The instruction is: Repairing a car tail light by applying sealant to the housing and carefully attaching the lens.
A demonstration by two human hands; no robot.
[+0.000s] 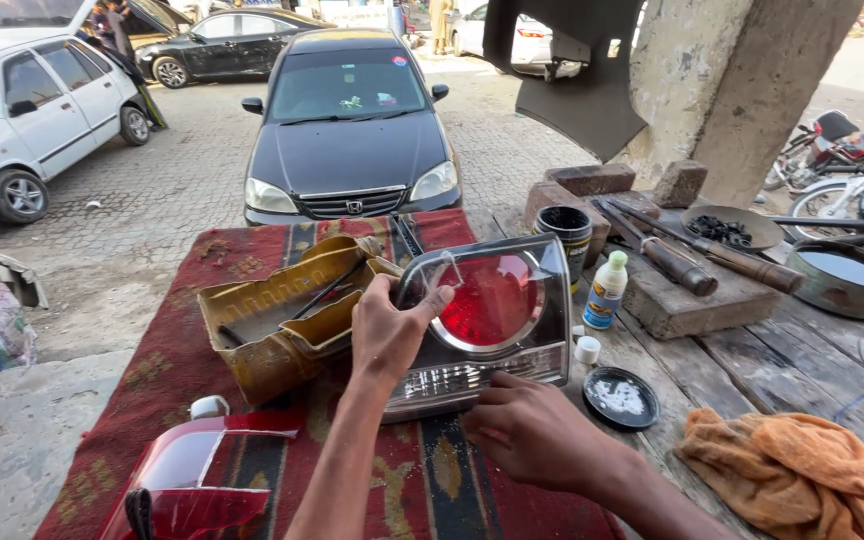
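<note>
A car tail light (pixel 492 320) with a round red lens and clear ribbed lower section stands tilted on a red patterned rug (pixel 212 370). My left hand (pixel 384 330) grips its upper left edge, thumb pressed on the clear cover. My right hand (pixel 532 432) rests at its lower front edge, fingers curled against the base. A crumpled yellow plastic container (pixel 282 320) lies just left of the light.
A second red tail light (pixel 192 480) lies at the near left. On the wooden bench: a small white bottle (pixel 606 290), a black lid with white powder (pixel 620 398), an orange cloth (pixel 792 470), a black can (pixel 566 232), tools, a metal bowl (pixel 847 278). Parked cars stand beyond.
</note>
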